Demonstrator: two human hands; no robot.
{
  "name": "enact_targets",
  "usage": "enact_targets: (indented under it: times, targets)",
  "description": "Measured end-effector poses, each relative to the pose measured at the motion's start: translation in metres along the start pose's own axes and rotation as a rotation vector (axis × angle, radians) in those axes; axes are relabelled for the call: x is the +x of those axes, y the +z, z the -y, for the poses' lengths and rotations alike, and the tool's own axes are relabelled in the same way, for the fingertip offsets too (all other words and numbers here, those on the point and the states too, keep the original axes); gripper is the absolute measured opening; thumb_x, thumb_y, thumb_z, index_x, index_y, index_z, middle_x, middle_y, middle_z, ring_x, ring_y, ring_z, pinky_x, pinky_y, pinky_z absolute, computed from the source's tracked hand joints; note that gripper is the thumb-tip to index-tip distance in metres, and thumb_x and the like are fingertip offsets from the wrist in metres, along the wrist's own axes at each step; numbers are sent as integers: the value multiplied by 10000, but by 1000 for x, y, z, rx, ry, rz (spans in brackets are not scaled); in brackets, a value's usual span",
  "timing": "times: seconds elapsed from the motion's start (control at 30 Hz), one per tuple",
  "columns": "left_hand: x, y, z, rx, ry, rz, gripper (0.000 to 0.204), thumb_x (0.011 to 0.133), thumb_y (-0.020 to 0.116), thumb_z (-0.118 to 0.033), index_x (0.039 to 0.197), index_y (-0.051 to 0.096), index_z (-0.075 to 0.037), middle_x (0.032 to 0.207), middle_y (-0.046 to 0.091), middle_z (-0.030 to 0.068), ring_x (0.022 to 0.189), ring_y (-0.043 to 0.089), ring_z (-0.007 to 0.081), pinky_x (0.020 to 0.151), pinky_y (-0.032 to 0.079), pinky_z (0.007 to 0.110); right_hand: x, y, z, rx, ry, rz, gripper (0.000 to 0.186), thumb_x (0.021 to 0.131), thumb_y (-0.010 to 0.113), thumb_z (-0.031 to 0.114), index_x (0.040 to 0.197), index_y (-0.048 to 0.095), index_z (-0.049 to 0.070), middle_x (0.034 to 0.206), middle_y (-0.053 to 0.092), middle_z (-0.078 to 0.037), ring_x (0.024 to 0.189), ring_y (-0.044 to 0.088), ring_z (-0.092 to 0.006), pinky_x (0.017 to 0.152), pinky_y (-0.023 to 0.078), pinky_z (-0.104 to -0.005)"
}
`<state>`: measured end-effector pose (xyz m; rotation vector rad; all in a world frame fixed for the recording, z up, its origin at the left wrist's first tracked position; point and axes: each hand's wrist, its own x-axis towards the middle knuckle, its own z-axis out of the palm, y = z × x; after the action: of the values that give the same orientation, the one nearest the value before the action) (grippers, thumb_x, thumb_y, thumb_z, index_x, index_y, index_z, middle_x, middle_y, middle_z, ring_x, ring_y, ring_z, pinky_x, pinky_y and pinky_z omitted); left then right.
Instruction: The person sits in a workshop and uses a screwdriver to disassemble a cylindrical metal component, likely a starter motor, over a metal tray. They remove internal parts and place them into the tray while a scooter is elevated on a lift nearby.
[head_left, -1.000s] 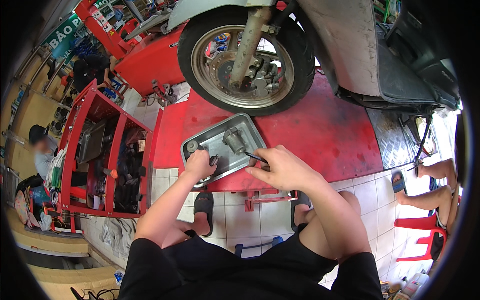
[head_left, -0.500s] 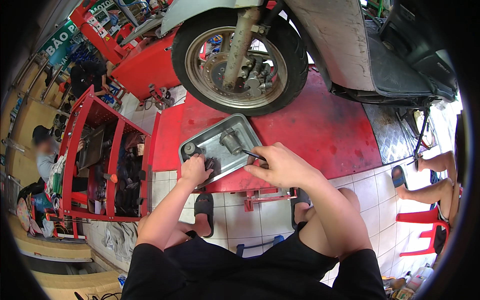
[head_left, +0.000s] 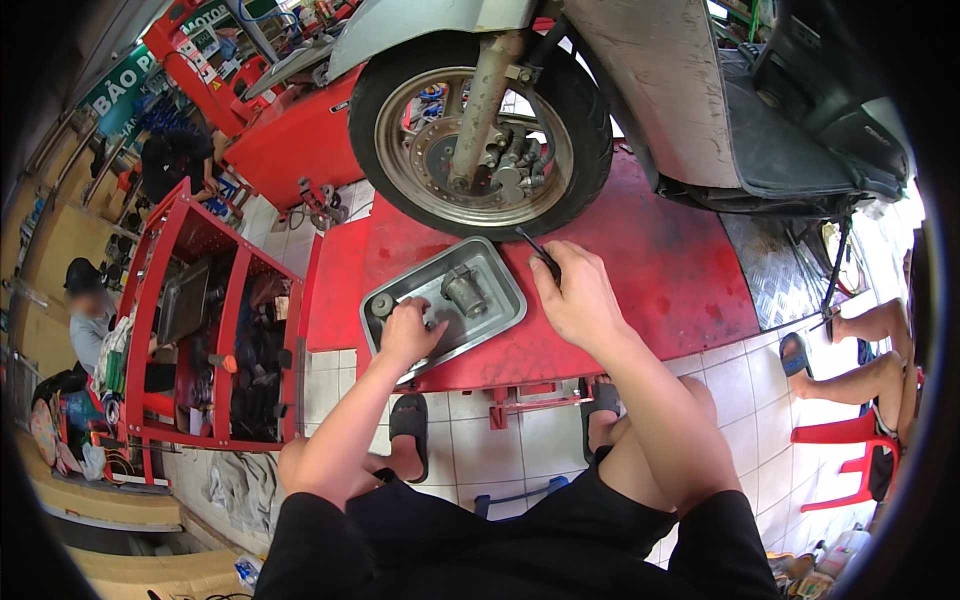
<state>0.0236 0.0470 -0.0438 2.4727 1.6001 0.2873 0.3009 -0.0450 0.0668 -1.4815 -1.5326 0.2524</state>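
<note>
Taking the tray's centre as the clock and twelve as straight away from the person, the scooter stands toward one o'clock. The red platform carries the tray, whose seven o'clock corner lies at the platform's near edge; a push toward six could tip it off. The front wheel is at twelve, just beyond.

The right hand, at three and outside the tray, is closed around a slim dark tool. The left hand, at eight, bends over the tray with its thumb apart from its fingers; they hide what is beneath, so I cannot tell whether it grips anything. Leaning there could tilt the tray.

The metal cylinder lies on its side at two, likely to roll if that happens. The small round part, at nine, could be knocked by the left fingers. The slim dark tool points toward eleven; a careless swing could scrape the tyre.
</note>
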Motion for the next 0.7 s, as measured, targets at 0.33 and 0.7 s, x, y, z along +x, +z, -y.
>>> enact_targets:
  times: [0.33,0.7]
  targets:
    - [80,101,-4,-1026,-1150,-111,680,609,902,-346,1113,644,31,1199,647,179,1078,640,262,911,517,350,4,-2,3,83,44,39,135,818,647,95,871,619,-26,788,600,-172,699,602,-303,665,490,-387]
    - [52,56,-7,-1616,-748,198,471,782,797,-149,1176,588,0,1100,650,136,1026,643,290,928,516,503,14,-6,-34,181,124,89,184,882,533,67,944,624,-80,1022,602,-293,974,588,-463,870,478,-512]
